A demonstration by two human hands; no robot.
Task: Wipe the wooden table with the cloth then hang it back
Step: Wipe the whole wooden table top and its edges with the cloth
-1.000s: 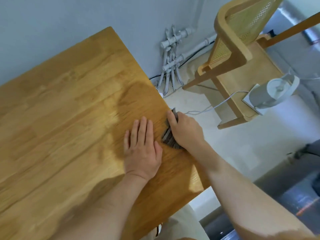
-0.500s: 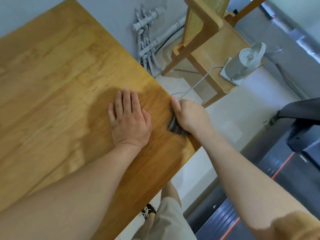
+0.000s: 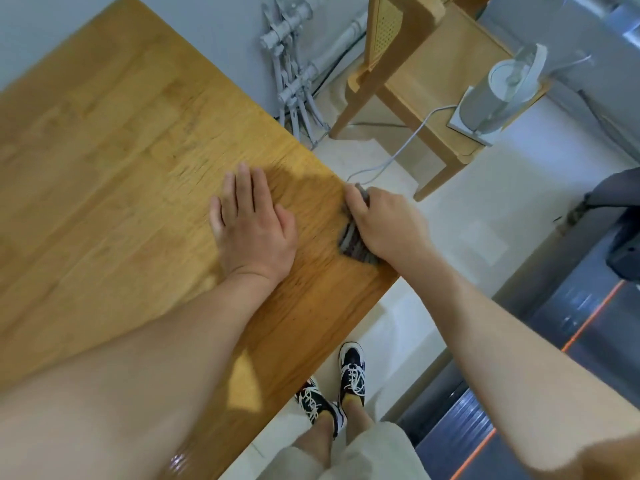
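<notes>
1. My left hand (image 3: pixel 254 225) lies flat, palm down, on the honey-brown wooden counter (image 3: pixel 121 150). Its fingers are straight and close together, grasping nothing.
2. My right hand (image 3: pixel 388 223) is closed around the dark grey ribbed cloth (image 3: pixel 351 244), thumb laid along its top. The other fingers bend down past the counter's edge, out of sight.
3. The cloth is bunched up and sits right on the counter's right-hand edge, close to the near corner. It is near my left hand but apart from it.
4. Beyond that edge stands a pale wooden chair with a woven cane back (image 3: pixel 384 32). A white round appliance (image 3: pixel 498 95) rests on its seat, and a white cable (image 3: pixel 405 147) runs from it down toward the floor.
5. Grey pipes (image 3: pixel 294 64) sit against the wall behind the counter.
6. My black-and-white laced shoes (image 3: pixel 351 372) stand on the pale floor below the counter's near edge.
</notes>
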